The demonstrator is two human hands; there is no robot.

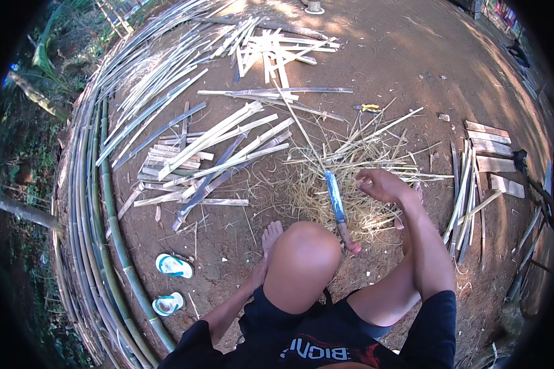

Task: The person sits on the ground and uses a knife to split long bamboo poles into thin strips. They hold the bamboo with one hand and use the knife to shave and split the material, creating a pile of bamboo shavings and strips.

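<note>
My right hand [383, 186] hangs over a heap of pale shavings [314, 200], its fingers bent in toward the thumb; whether anything small is pinched there I cannot make out. Its elbow rests by my right knee. Left of that hand lies a long knife [335, 198] with a bluish blade and brownish handle, the handle end near my raised left knee. A long thin bamboo strip [300, 128] runs away from near the blade's tip. My left forearm reaches down beside my left foot [272, 237]; the left hand itself is hidden at the shin.
Split bamboo strips [218, 154] are piled ahead left, with more farther off [274, 52]. Long bamboo poles [114, 227] border the left side. Yellow-handled pliers [368, 108] lie beyond the shavings. Two flip-flops [173, 265] sit left; flat slats [492, 147] and strips [465, 197] lie right.
</note>
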